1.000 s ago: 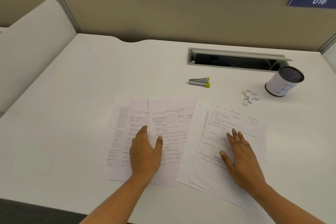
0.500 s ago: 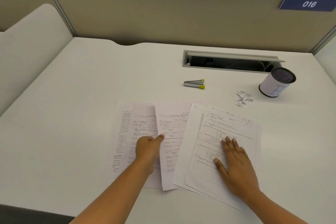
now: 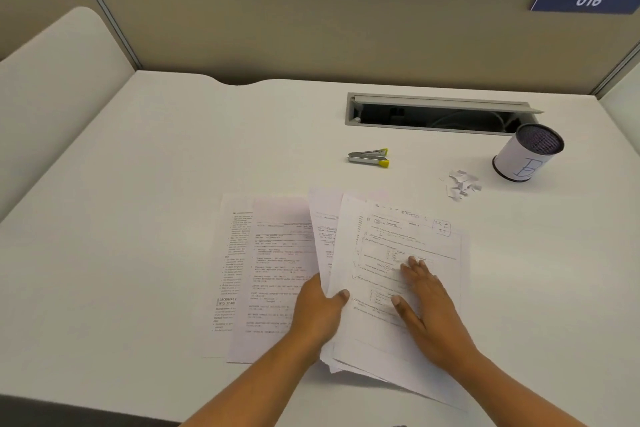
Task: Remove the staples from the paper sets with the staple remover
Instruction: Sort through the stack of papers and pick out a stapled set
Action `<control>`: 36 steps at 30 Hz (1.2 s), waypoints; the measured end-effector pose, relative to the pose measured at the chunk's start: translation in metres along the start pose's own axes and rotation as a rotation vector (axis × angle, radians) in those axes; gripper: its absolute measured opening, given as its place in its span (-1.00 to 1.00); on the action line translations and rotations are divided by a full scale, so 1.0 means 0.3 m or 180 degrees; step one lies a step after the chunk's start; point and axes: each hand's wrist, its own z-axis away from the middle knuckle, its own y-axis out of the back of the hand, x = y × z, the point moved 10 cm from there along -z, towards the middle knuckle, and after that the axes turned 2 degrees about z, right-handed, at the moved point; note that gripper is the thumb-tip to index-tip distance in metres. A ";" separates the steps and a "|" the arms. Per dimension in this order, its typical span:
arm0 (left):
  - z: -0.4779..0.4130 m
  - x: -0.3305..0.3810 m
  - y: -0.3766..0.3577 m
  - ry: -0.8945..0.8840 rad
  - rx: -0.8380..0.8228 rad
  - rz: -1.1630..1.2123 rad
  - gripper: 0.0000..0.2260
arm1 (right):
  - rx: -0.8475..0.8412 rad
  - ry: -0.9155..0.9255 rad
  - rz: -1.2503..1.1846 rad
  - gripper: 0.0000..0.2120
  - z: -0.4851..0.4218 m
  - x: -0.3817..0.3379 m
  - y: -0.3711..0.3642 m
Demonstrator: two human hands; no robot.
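Observation:
Printed paper sets lie spread on the white desk (image 3: 138, 218). My left hand (image 3: 320, 310) grips the left edge of the right-hand paper stack (image 3: 398, 239), thumb on top and fingers tucked beneath. My right hand (image 3: 427, 302) rests flat on that same stack, fingers straight. Two more printed sheets (image 3: 273, 263) lie to the left, partly under the stack. The silver staple remover (image 3: 370, 158) with yellow tips lies alone on the desk beyond the papers, away from both hands.
A paper-wrapped cup (image 3: 528, 152) marked with a letter stands at the right, with a small heap of torn paper bits (image 3: 462, 184) beside it. An open cable tray (image 3: 440, 114) is set into the desk at the back. Partition walls (image 3: 311, 28) enclose the desk.
My left hand moved right from pressing flat on the left sheets to gripping a sheet and sliding it under the right stack. My right hand stayed flat on the stack.

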 end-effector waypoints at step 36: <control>0.015 0.011 0.075 0.0150 -0.0143 0.1293 -0.81 | 0.0809 -0.1794 -0.2850 -0.85 0.148 0.166 0.230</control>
